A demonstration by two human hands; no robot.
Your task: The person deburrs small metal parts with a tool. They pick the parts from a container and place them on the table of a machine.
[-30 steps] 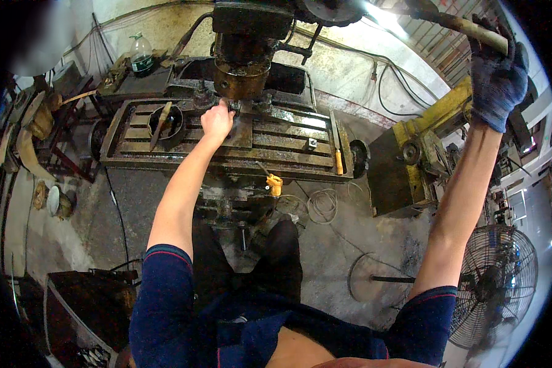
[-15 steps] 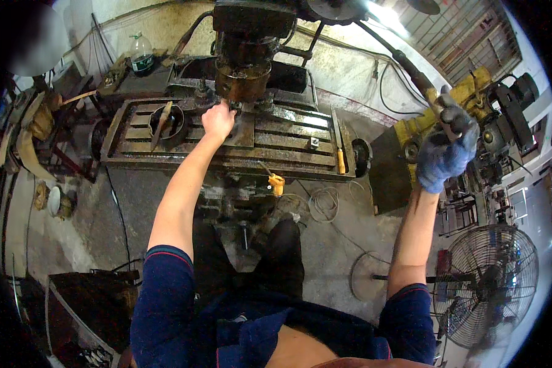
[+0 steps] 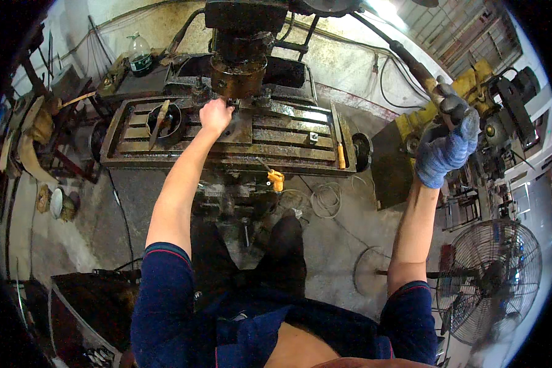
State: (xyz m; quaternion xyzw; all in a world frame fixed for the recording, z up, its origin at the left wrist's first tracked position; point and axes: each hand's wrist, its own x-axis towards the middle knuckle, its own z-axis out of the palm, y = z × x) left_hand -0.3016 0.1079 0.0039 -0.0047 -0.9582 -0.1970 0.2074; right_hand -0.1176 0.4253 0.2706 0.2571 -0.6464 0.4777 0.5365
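My bare left hand (image 3: 216,116) is closed in a fist just below the rusty brown spindle head (image 3: 238,76) of a drilling or milling machine. Its fingers touch a small dark part there that I cannot make out. Under it lies the slotted metal machine table (image 3: 282,153), with a dark plate on its middle. Out to the right, my right hand (image 3: 446,144) wears a blue-grey glove, its fingers wrapped round the end of a long lever (image 3: 414,69) that slopes down from the machine's head.
A black bowl (image 3: 176,126) with a brush across it stands on the table's left part. Toward the right are a small metal block (image 3: 313,137) and a yellow-handled file (image 3: 341,156). A yellow switch box (image 3: 276,180) hangs at the front edge. A fan (image 3: 490,276) stands at lower right.
The whole view has shifted slightly. My left hand stays below the spindle head and my right hand stays on the lever, with hardly any movement of their own.
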